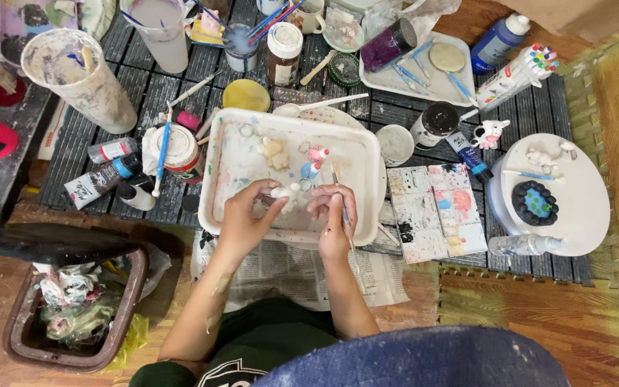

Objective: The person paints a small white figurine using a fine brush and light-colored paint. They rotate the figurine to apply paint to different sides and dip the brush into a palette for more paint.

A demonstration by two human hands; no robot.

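Small white clay figurine (283, 192) is sitting pinched in the left hand (246, 218) over the white rectangular plastic tray (227, 143), while the right hand (334, 218) is gripping a thin paintbrush (343, 208) beside it.

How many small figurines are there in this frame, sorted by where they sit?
In the white tray, loose: 3
Held in the left hand over that tray: 1
On the mat, cow figurine: 1
On the round white lid: 1
Total: 6
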